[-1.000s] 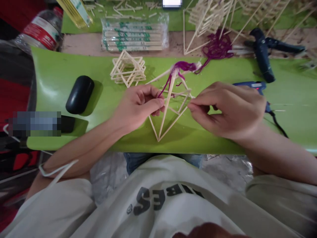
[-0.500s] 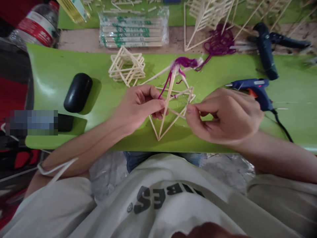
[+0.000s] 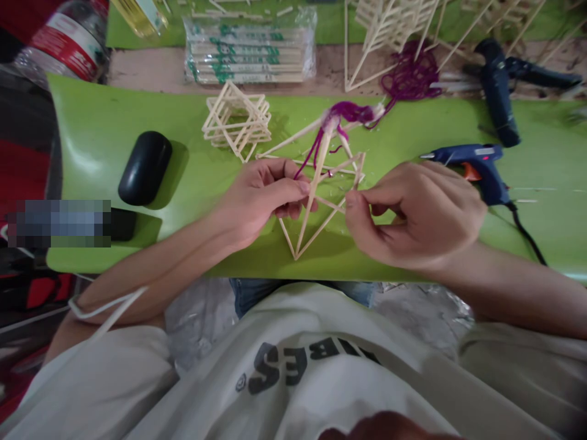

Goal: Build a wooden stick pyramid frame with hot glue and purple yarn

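Note:
A frame of thin wooden sticks (image 3: 312, 239) rests on the green table, its upper joint wrapped in purple yarn (image 3: 347, 112). Loose strands hang from that joint toward my left hand. Beside the upright stick is a small stick triangle (image 3: 361, 167). My left hand (image 3: 270, 194) is closed at the triangle's left corner, thumb against the fingers, with a yarn strand reaching them; the grip itself is partly hidden. Thumb and forefinger of my right hand (image 3: 413, 214) pinch the triangle's lower right corner.
A blue glue gun (image 3: 477, 164) lies at right, a dark one (image 3: 498, 91) behind it. Left are a stacked stick piece (image 3: 236, 120), a black oval case (image 3: 145, 168) and a bottle (image 3: 68, 43). Behind are bagged chopsticks (image 3: 247, 55), a yarn heap (image 3: 410, 73) and a larger stick structure (image 3: 389, 24).
The small triangle's upper right corner has tilted up slightly. Both hands keep nearly the same pose; the whole view has shifted a little.

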A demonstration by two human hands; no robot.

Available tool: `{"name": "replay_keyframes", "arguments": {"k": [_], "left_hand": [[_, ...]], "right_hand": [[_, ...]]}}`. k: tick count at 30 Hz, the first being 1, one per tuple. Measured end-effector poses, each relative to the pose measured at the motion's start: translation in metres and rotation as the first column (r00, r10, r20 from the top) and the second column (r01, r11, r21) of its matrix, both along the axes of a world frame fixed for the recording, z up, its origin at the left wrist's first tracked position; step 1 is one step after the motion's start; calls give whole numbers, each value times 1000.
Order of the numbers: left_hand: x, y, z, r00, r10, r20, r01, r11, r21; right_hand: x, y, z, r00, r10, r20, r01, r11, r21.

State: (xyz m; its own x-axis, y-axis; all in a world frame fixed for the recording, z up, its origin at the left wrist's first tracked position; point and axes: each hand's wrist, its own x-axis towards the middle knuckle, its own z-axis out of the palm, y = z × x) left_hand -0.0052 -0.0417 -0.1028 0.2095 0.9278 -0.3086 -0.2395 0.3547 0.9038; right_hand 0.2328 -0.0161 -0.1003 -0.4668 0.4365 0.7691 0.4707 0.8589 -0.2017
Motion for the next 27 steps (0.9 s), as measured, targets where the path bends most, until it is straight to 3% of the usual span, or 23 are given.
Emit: {"name": "replay_keyframes", "arguments": {"k": [8,14,23,27], "left_hand": [[-2,-1,-2,1000,-17,-21,18,1000,21],[-1,0,-2,999,-18,-36,19,1000,12],[-1,0,-1,998,-16,-54,17,1000,18],[0,0,0,999,-18,-33,18,1000,13]], "right_hand": [[-7,9,-9,991,38,-131,-27,997,78],[-5,2,-6,999,20,-46,-20,1000,7],[-4,-1,-6,1000,21,-6,-21,999,32],[-3,-2,-7,999,-35,38,34,999,20]]}}
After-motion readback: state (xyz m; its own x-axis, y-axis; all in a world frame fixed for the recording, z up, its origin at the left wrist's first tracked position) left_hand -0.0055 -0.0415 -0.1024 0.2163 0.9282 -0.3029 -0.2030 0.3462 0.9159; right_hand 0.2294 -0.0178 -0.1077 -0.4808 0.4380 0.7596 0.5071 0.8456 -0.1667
